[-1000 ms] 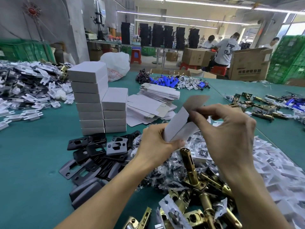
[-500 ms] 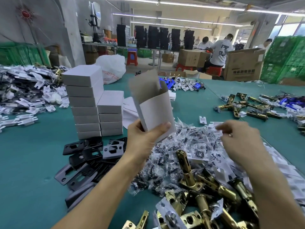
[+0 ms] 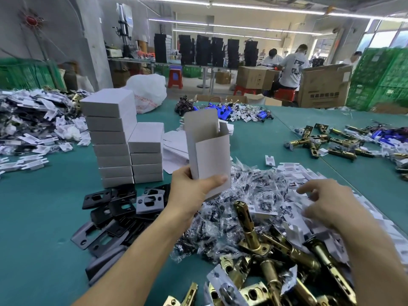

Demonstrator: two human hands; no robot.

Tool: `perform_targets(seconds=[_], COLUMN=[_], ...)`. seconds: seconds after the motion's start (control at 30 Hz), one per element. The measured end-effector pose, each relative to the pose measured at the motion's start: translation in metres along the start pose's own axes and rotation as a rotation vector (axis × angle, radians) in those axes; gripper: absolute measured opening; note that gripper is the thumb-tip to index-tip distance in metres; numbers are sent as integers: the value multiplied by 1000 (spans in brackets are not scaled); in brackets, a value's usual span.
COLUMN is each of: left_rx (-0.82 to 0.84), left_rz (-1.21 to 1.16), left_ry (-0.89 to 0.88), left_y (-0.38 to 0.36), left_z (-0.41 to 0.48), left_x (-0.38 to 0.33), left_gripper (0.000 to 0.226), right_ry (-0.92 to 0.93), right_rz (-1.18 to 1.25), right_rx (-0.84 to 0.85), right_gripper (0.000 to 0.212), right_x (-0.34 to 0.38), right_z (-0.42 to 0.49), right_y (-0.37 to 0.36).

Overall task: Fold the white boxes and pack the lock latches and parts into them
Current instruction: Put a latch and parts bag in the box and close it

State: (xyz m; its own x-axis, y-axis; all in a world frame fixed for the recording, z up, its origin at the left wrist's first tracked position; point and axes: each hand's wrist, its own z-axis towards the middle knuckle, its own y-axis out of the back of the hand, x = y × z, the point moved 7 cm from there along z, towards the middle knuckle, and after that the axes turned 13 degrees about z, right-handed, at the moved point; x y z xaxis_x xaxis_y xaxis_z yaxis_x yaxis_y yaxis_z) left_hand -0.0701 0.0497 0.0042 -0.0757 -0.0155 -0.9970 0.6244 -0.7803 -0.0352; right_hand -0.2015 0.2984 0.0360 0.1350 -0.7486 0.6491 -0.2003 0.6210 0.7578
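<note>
Box (image 3: 208, 155), upright with its top flap open, is gripped by the left hand (image 3: 194, 191) above the bags (image 3: 249, 195), likely ready for filling; right hand (image 3: 326, 206) reaches beside it, fingers loose, empty.

A teal surface (image 3: 44, 217) runs to its far edge; beyond it a grey pillar (image 3: 88, 40) stands left, long strip lights (image 3: 254, 7) cross the ceiling, windows (image 3: 379, 39) glow right above stacked green crates (image 3: 388, 80), and red stools (image 3: 175, 78) stand on the pale floor (image 3: 194, 85)

The box (image 3: 212, 160) is white, latches (image 3: 249, 228) gold, plates (image 3: 114, 208) seemingly black, table (image 3: 33, 217) teal.
</note>
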Motion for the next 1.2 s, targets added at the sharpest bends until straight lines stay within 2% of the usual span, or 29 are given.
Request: perform_targets(seconds=[0.07,0.17,0.4,0.5,0.57,0.63,0.8,0.93,1.13,1.2], left_rx=[21,56,137,149,169,174,192,187,152,124], left_rz=[49,78,202,283,302,296,157,67,133,186], left_ry=[51,28,-162,-235,-276,-307,-352,-384,-382,-372], left_y=[0,-3,-13,-19,-22,-23,-25,-24,-22,-22], left_z=[1,1,-6,-12,-15,-18,-21,-22,-21,-21], left_x=[8,7,-7,-15,-18,-19,-25,-29,-26,-24], left_gripper=[39,38,25,28,34,36,28,24,22,25], right_ry=[93,210,741,923,988,1040,1171,1230,1077,1003], right_rz=[-26,121,633,760,723,594,348,295,205,147], right_rx=[-62,-112,-105,-11,-72,-216,-459,-420,-332,-316], right_gripper=[46,40,37,46,47,44,33,26,18,23], right_x=[12,28,95,117,123,126,132,137,129,125], right_z=[-5,-15,-65,-85,-91,-96,-114,-120,-99,-90], right_y=[7,18,37,28,22,21,28,25,15,14])
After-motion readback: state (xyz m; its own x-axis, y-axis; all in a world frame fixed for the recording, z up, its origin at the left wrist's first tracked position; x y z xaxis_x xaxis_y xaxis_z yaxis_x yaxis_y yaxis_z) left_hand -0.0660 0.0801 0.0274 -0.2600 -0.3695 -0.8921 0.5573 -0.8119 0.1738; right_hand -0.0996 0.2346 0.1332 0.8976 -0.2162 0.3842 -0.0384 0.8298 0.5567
